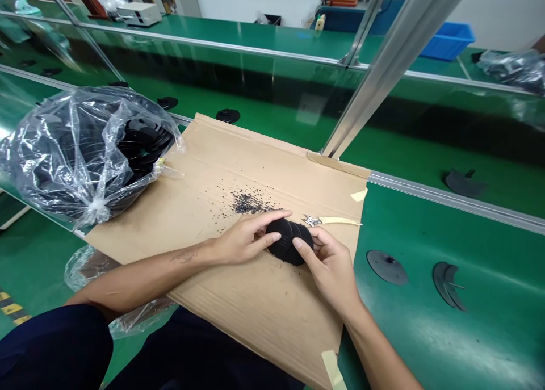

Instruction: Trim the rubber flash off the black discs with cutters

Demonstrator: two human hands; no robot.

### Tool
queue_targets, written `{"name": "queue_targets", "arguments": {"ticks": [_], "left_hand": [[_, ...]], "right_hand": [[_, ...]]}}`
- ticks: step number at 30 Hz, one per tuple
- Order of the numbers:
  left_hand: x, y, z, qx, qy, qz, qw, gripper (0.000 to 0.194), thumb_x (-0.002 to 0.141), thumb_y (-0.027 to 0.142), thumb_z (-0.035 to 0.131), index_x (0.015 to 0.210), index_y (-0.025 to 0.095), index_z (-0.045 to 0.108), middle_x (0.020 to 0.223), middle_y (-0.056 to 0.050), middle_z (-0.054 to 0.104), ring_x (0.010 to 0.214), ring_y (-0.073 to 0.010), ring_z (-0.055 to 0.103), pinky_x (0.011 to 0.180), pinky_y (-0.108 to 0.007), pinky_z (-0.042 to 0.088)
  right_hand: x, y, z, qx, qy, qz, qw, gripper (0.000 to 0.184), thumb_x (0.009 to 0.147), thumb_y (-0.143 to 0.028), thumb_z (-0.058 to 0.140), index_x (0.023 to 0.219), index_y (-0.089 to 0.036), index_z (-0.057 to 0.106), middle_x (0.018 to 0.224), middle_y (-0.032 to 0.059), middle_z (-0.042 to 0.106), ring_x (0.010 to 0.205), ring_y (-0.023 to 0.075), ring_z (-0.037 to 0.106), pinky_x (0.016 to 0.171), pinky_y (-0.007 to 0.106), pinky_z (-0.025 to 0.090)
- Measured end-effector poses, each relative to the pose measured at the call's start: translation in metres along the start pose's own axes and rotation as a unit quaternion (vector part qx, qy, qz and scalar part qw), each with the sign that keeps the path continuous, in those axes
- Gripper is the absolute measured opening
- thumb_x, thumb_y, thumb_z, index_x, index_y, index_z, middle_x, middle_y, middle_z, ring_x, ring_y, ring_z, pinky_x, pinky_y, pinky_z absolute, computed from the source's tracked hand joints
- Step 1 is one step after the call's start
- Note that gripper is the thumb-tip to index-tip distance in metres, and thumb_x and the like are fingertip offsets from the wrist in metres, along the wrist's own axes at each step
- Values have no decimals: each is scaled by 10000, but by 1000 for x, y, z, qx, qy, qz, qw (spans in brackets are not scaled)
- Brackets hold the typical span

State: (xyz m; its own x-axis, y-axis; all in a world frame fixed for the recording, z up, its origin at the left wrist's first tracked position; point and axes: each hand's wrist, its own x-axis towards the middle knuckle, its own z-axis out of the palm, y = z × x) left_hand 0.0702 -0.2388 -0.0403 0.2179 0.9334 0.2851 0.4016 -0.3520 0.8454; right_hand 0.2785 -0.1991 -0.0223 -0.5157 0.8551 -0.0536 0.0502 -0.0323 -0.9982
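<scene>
- Head view: your left hand (242, 239) and your right hand (330, 271) hold black round discs (283, 241) between them, a little fanned, above a cardboard sheet (238, 168).
- Left hand: the fingers lie close together and stretch over the discs, with the fingertips pressed on their upper side.
- Right hand: the fingers curl around the far edge of the discs, and the thumb presses on the near face, so they pinch the discs.
- Just ahead of your left fingertips, loose black crumbs (251, 202) lie on the cardboard.
- Beside your right fingertips lie small cutting pliers (330, 221) with cream handles.
- Well left of your fingers, a clear plastic bag (85, 157) full of black discs rests against the cardboard.
- Right of your right fingers, black disc pieces (386, 267) lie on a green bench mat (489, 333).
</scene>
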Motion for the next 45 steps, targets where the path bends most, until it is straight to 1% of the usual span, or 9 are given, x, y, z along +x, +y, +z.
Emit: {"name": "queue_targets", "arguments": {"ticks": [5,11,17,23,27,32,37,41,45], "left_hand": [[1,-1,3,-37,32,-22,999,393,982,237,552,1362,135,554,1178,-137,713,750,-118,711,660,-215,611],[1,0,3,-38,46,0,998,389,970,206,563,1354,149,568,1214,-126,710,875,-142,744,735,-217,632],[0,2,4,53,80,59,994,359,962,221,594,1316,164,609,1230,-117,720,1074,-188,722,868,-267,627],[-3,3,5,76,77,53,993,362,981,259,583,1330,162,591,1232,-126,718,930,-158,746,666,-203,615],[-2,1,5,87,84,105,987,342,978,249,601,1313,182,615,1150,-101,748,971,-167,741,811,-261,629],[-1,0,5,66,42,158,984,362,980,201,596,1342,203,604,1064,-73,744,953,-136,718,855,-251,605],[1,2,3,41,69,135,988,378,946,313,665,1296,174,626,1002,-88,736,896,-163,695,775,-279,592],[3,5,-1,-23,39,143,989,348,970,429,612,1208,182,677,1024,-104,725,940,-184,682,807,-318,585],[4,9,-3,-68,18,133,989,409,977,474,584,1252,182,660,1051,-117,710,967,-193,675,821,-332,586]], "right_hand": [[1,-1,0,-3,17,-9,1000,218,906,-426,695,921,-210,664,837,18,712,745,162,677,680,263,567],[-1,-3,-1,-24,13,-10,1000,238,907,-445,690,934,-210,660,850,25,715,756,170,679,681,270,570],[-1,2,1,-10,-4,-12,1000,183,908,-395,695,936,-219,655,860,15,718,777,159,679,693,249,549],[-2,-2,0,-34,-10,-10,999,200,909,-411,682,918,-216,638,833,11,690,745,157,653,662,248,525],[-3,-3,-2,-112,-27,-17,993,237,924,-437,650,868,-208,629,745,-1,634,666,147,586,593,246,471],[-4,-5,-4,-235,-44,-80,968,216,959,-398,612,860,-215,671,724,3,650,637,149,557,595,264,451],[-6,-9,-3,-227,-40,-129,964,172,980,-350,592,975,-234,719,867,40,743,762,200,675,737,322,550],[-7,-9,-1,-222,-24,-174,959,126,960,-314,630,983,-250,736,869,29,763,743,196,706,735,319,586],[-8,-6,-1,-218,-12,-221,951,140,946,-248,645,1047,-264,741,904,27,773,767,196,727,739,313,603]]}}
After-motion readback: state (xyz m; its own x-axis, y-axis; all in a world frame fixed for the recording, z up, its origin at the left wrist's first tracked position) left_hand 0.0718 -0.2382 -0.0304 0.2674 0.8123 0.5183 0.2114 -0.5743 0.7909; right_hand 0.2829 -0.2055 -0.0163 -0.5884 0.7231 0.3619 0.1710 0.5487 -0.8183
